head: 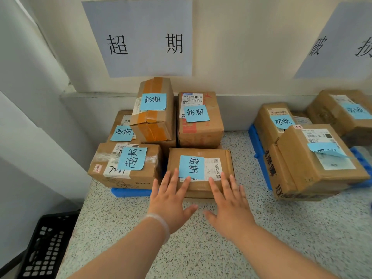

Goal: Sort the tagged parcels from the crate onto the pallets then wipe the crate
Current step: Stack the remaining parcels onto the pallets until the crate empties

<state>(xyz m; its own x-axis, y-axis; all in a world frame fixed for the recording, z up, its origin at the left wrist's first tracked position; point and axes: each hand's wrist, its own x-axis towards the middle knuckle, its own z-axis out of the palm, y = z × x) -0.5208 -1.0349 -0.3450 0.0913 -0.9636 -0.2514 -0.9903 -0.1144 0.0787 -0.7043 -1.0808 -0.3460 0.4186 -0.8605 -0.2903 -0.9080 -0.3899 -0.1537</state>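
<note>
Left hand (171, 198) and right hand (229, 204) flat, fingers straight, fingertips on blue-tagged cardboard parcel (201, 153) at frame centre, black crate (46, 248) lower left

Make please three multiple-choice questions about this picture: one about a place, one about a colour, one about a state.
1. Where is the black crate?
A) on the right pallet
B) at the lower left of the view, apart from the parcels
C) on top of a parcel

2. What colour are the handwritten notes on the parcels?
A) yellow
B) pink
C) light blue

3. How are the left hand and the right hand?
A) open, with straight fingers on the front parcel
B) gripping a cloth
C) inside the crate

Answers:
1 B: the black crate stands low at the left edge, away from both stacks.
2 C: every note in view is light blue.
3 A: both hands lie flat with their fingertips on that parcel's top.
</note>
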